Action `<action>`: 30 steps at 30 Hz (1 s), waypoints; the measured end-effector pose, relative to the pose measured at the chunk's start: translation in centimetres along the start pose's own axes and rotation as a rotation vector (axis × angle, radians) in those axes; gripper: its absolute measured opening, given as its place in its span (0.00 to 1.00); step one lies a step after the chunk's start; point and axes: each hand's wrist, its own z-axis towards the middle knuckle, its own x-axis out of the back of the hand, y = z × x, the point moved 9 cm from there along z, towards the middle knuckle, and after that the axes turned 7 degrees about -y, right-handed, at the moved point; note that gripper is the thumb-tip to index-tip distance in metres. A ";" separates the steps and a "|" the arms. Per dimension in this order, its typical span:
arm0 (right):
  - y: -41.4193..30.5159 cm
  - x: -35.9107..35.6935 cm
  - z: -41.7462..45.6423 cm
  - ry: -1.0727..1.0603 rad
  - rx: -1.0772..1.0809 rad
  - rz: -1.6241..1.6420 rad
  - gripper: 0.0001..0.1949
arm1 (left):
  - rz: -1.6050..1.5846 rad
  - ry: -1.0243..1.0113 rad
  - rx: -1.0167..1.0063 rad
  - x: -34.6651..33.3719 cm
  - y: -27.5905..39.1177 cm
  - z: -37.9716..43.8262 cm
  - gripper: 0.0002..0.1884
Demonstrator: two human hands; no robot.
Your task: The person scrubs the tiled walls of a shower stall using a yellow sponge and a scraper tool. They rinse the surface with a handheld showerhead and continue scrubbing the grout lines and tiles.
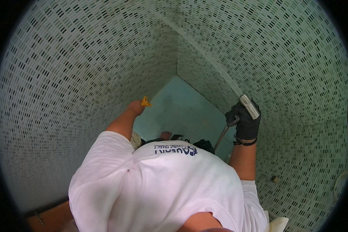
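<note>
A black glove covers my right hand [243,120], which is closed around a metal spray head [249,106] on a grey hose [221,136]. From its nozzle a jet of water [204,53] shoots up and left across the corner of the tiled walls. Bare and held out low beside the left wall, my left hand [137,107] grips a small yellow object [146,101], whose kind I cannot tell; most of it is hidden by the fist or too small to make out.
Mosaic-tiled walls [104,58] meet at a corner ahead, above a pale blue-green floor [179,107]. A bare foot [166,135] shows below my shirt. At the lower left is an orange-brown surface [50,217] with a metal fitting. A small fitting [274,179] sits on the right wall.
</note>
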 end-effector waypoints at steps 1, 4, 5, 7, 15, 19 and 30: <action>0.1 0.0 -0.1 -0.028 -0.010 0.015 0.18 | 0.004 0.006 0.012 -0.4 -0.3 -0.7 0.19; -0.5 0.2 -0.5 0.037 -0.062 -0.089 0.16 | -0.046 0.006 0.107 -0.6 -0.9 -3.5 0.20; -0.6 -0.4 -0.6 -0.069 -0.019 -0.032 0.16 | -0.042 0.006 0.117 -1.0 -1.3 -3.8 0.20; -0.9 -1.6 -1.1 -0.282 0.067 0.083 0.15 | -0.035 0.008 0.137 -1.6 -2.1 -4.7 0.21; 1.5 -0.6 0.1 -0.096 -0.071 -0.054 0.11 | -0.049 0.032 0.182 -1.8 -1.8 -7.4 0.22; 2.4 -1.0 0.3 -0.104 -0.114 -0.079 0.11 | -0.007 0.109 0.164 -2.3 -3.3 -7.2 0.23; 4.9 -5.2 -0.8 -0.368 -0.307 -0.082 0.14 | -0.114 0.001 0.236 -3.3 -4.7 -8.1 0.20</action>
